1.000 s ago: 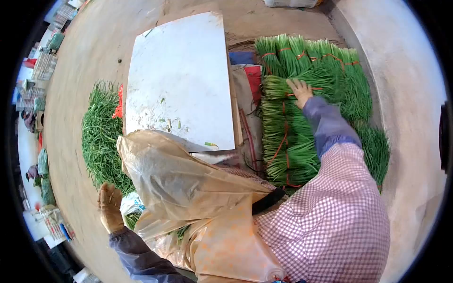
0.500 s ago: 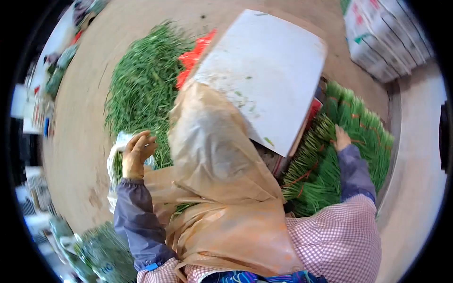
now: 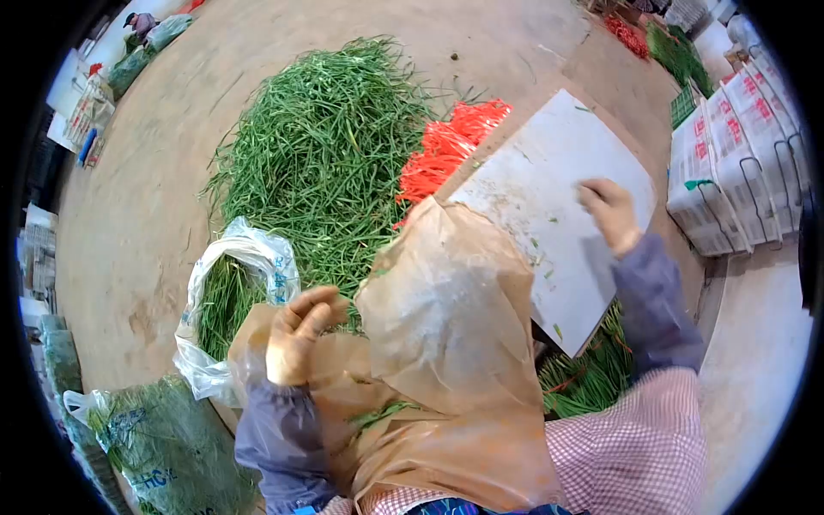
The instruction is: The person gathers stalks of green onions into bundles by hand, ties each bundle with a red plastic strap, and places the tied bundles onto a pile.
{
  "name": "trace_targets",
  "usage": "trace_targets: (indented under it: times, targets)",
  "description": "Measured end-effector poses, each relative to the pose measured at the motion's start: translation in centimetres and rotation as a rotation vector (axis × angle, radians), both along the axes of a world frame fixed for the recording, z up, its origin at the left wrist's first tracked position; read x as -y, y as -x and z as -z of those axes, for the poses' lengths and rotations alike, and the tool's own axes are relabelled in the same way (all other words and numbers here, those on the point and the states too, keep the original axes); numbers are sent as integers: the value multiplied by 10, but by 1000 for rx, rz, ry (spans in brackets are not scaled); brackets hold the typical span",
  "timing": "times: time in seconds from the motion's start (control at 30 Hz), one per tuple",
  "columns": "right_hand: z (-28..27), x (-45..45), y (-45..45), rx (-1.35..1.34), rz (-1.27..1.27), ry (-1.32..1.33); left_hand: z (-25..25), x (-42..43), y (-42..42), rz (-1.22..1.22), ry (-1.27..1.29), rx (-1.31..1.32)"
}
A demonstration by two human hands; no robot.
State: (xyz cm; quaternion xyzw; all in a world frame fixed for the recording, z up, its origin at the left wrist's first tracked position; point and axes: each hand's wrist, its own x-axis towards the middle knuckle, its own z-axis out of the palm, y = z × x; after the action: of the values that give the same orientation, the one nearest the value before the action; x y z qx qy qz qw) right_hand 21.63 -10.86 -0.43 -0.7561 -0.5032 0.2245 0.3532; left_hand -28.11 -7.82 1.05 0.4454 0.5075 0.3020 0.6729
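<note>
My left hand (image 3: 298, 336), in a thin tan glove, hovers over the brown plastic sheet (image 3: 446, 335) on my lap. Its fingers are bent and slightly apart, with nothing visible in them. Just beyond lies a big loose heap of long green chive-like stalks (image 3: 330, 146). My right hand (image 3: 611, 215) is above the white board (image 3: 558, 184), fingers loosely curled and a little blurred; I see nothing in it. Scraps of green lie on that board. Tied bunches of green stalks (image 3: 592, 378) show beside my right forearm, partly hidden by the board and sleeve.
Red plastic ties (image 3: 455, 146) lie between the heap and the board. A white plastic bag (image 3: 193, 322) holding stalks stands at left, near a full clear bag (image 3: 163, 446). White strapped boxes (image 3: 734, 163) are stacked at right. A person (image 3: 142, 24) is far off, upper left.
My right hand has left the tied bunches and moved up over the white board. My left hand has moved from beside the white bag to over the sheet. The view has turned.
</note>
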Motion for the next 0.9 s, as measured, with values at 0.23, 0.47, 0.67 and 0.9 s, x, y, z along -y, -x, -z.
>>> trace_targets:
  times: [0.23,0.47,0.67,0.9]
  targets:
    - [30,-218,116,840,-449,430,-33,13,34,-80,-27,24]
    - [70,-236,81,470,-359,336,-22,18,54,-220,-4,78]
    - [98,-224,59,15,-183,87,-27,12,45,-145,25,86]
    - [75,-205,73,-382,-11,-20,-25,20,45,-109,-10,109]
